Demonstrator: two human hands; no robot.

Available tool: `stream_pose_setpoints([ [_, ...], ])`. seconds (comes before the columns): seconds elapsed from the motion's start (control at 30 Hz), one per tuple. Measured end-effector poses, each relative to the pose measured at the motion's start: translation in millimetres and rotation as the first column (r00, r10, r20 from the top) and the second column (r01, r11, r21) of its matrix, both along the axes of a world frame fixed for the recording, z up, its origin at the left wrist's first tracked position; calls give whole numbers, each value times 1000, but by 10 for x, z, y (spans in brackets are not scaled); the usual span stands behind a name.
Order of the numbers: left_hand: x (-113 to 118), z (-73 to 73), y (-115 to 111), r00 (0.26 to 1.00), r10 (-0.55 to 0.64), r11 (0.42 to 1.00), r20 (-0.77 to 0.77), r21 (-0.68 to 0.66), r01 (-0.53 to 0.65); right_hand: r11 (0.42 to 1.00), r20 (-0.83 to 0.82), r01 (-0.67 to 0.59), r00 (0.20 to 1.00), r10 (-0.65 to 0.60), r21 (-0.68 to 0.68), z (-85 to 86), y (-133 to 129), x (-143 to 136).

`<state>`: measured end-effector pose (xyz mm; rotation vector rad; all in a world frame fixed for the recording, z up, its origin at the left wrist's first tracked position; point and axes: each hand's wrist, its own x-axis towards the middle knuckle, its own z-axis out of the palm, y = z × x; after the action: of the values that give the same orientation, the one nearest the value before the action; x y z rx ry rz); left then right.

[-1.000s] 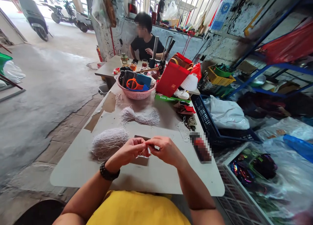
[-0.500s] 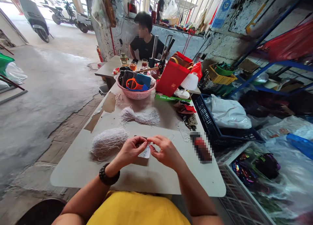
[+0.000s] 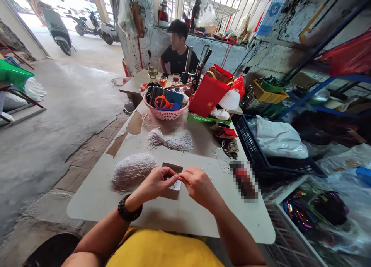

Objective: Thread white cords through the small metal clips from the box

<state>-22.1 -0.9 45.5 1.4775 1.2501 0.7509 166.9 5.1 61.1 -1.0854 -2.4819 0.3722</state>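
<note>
My left hand (image 3: 160, 180) and my right hand (image 3: 198, 184) meet fingertip to fingertip above the table. Each has thumb and forefinger pinched together, and whatever they hold is too small to make out. Just beneath them sits a small open cardboard box (image 3: 169, 194), with something whitish and dark-speckled in it, partly covered by my hands. Left of the box lies a thick bundle of white string (image 3: 134, 170), close to my left hand. A second bundle of white string (image 3: 170, 139), narrowed at its middle, lies farther back.
A pink basket (image 3: 168, 114) of tools, a red paper bag (image 3: 210, 92) and a white lamp (image 3: 230, 100) stand at the back of the table (image 3: 101, 199). Loose white cord (image 3: 222, 161) lies at right. Crates (image 3: 252, 145) flank the right edge. Another person (image 3: 181, 56) sits beyond.
My right hand's thumb and fingers, apart before, have closed into a pinch against my left fingertips. The view has swung slightly left, and more of the box shows.
</note>
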Motion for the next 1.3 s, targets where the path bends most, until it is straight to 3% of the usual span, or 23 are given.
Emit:
stream_pose_setpoints([
  [0.07,-25,-5,4,1000,1,1000,14,4,-1,995,-122,-1,992,-11,-97,-7,24,6],
  [0.13,-33,-9,11,997,4,1000,79,5,-5,955,-322,-28,944,-72,-297,-37,55,0],
  [0.2,-8,-13,16,980,18,1000,198,8,-20,840,-530,-123,820,-214,-529,-104,76,-31],
  [0.27,48,-18,14,939,35,999,341,-10,-33,727,-659,-231,649,-379,-646,-204,72,-88],
  [0.3,81,-20,10,913,48,999,405,-32,-39,713,-694,-255,576,-431,-654,-257,60,-122],
  [0.37,136,-21,-2,866,87,995,493,-84,-52,786,-741,-181,507,-440,-591,-348,25,-182],
  [0.43,156,-22,-13,842,123,990,525,-126,-66,926,-773,-2,551,-315,-379,-399,-9,-212],
  [0.5,133,-34,-18,844,130,985,519,-163,-52,988,-728,151,675,-116,-18,-405,-23,-201],
  [0.57,86,-72,-14,856,128,975,501,-222,-16,939,-570,163,820,42,303,-378,-17,-157],
  [0.63,42,-138,-5,865,142,949,482,-314,19,881,-355,58,926,128,469,-339,3,-98],
  [0.73,19,-251,8,875,160,914,457,-402,43,831,-63,-126,980,190,542,-287,35,-22],
  [0.87,81,-335,2,880,185,940,437,-341,-29,785,129,-232,973,193,574,-237,72,25],
  [1.1,217,-400,16,897,253,967,363,-124,-222,776,201,-265,963,180,572,-198,116,22],
  [1.2,245,-427,38,884,317,947,343,-170,-274,760,177,-253,967,182,598,-247,103,9],
  [1.3,257,-426,46,832,368,918,414,-304,-255,781,129,-200,980,153,592,-307,91,0],
])
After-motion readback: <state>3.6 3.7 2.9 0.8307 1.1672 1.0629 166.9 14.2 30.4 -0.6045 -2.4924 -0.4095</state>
